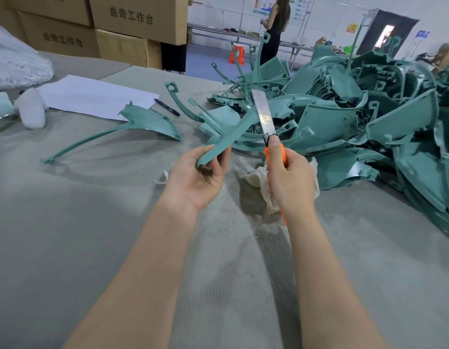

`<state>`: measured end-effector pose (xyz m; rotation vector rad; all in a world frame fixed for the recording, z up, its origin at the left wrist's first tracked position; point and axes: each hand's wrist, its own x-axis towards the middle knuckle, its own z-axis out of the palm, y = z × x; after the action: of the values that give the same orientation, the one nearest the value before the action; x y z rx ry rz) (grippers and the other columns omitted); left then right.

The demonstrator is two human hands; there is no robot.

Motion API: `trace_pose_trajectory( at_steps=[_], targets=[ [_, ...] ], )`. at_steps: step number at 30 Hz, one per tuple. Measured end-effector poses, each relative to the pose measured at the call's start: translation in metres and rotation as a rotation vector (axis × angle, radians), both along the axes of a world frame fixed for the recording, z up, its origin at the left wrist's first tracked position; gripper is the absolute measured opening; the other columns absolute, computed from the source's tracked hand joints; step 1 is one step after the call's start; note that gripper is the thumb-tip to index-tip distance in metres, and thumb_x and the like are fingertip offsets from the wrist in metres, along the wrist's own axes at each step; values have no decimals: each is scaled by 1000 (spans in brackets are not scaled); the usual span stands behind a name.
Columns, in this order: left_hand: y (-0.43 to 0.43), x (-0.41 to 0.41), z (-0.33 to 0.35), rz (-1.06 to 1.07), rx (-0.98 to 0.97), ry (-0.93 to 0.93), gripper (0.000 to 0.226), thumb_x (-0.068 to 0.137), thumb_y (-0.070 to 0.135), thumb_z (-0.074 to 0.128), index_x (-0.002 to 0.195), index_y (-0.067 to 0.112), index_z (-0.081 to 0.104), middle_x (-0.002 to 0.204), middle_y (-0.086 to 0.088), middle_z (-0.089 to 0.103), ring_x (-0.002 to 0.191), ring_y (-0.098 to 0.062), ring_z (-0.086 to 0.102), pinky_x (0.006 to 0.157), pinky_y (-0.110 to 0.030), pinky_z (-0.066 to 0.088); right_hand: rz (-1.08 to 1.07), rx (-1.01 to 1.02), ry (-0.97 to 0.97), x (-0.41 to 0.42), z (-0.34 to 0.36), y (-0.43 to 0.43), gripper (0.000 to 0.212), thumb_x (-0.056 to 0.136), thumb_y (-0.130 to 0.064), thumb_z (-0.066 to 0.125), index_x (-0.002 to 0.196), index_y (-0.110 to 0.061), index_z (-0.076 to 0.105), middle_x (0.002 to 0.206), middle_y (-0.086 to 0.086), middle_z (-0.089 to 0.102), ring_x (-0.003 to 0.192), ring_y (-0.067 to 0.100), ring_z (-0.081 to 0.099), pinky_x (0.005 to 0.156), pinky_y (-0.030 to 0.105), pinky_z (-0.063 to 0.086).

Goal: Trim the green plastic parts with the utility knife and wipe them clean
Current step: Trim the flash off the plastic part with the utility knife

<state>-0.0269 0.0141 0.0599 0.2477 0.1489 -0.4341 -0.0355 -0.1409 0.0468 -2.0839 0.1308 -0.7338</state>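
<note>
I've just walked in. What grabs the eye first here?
A big heap of green plastic parts fills the right side of the table. In the middle, the right hand grips an orange utility knife, its long blade pointing up, beside a curved green part held in the left hand.

The parts pile (369, 137) occupies the desk's (67, 222) right side. One separate part (148, 122) lies left of it, with the paper sheet (92, 96) behind that and the pen (167, 107) beside the sheet's right edge. Boxes (133, 21) stand beyond the far edge.

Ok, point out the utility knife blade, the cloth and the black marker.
utility knife blade (260, 110), head view, mid-blade.
cloth (254, 177), head view, bunched fold.
black marker (167, 107), head view, barrel.
</note>
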Motion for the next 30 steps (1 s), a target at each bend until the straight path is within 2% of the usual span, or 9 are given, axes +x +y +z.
trace_pose_trajectory(
  at_steps=[3,7,9,12,14,17,20,25,30],
  targets=[
    [2,-1,-1,-41,2,-8,25,70,-2,56,94,-6,61,86,-21,68,60,-25,71,40,-13,49,7,15,-17,0,0,1,59,95,-63,35,58,-17,38,54,4,45,53,27,46,58,41,45],
    [6,0,-1,-71,16,7,28,69,-3,56,96,-7,61,89,-22,69,61,-25,71,41,-13,49,2,61,-18,0,1,-2,66,93,-64,35,65,-5,40,57,8,45,63,41,51,65,47,49],
    [7,1,-1,-80,23,13,32,69,-3,55,100,-6,61,86,-22,69,59,-24,70,41,-14,49,-9,33,-6,0,2,-3,64,95,-63,35,63,-8,41,57,7,47,65,40,54,65,45,48],
    [10,1,-3,-91,41,21,50,71,-2,55,121,-2,53,81,-21,69,58,-23,70,40,-13,49,-21,1,11,0,1,-3,61,95,-65,33,59,-16,40,56,3,48,63,35,57,65,40,48],
    [12,1,-3,-89,48,26,53,70,-2,55,123,-1,51,81,-20,68,57,-22,70,39,-13,48,31,25,11,1,-1,-2,63,95,-64,35,62,-10,41,56,5,45,56,31,49,60,42,45],
    [12,1,-4,-77,49,37,48,70,-1,55,118,-2,52,78,-19,68,55,-21,69,40,-11,48,97,76,16,1,-2,1,70,92,-68,36,67,-2,40,56,9,41,51,24,43,48,35,40],
    [12,1,-5,-63,37,51,39,70,-1,55,109,-6,55,75,-19,68,54,-20,68,41,-9,47,160,110,29,0,-2,3,75,85,-73,35,69,0,37,55,10,39,50,26,39,54,49,42],
    [12,2,-3,-39,17,61,21,70,-1,54,85,-11,64,72,-18,65,50,-19,66,40,-11,48,262,22,58,-4,-4,14,56,89,-68,39,57,-22,42,49,1,42,47,21,41,50,44,40],
    [15,6,-6,29,23,94,28,93,11,45,78,-9,59,63,-16,60,42,-18,60,40,-13,48,411,-176,84,-9,-8,31,53,95,-57,46,55,-22,43,49,-2,43,43,14,40,45,36,38]
  ],
)
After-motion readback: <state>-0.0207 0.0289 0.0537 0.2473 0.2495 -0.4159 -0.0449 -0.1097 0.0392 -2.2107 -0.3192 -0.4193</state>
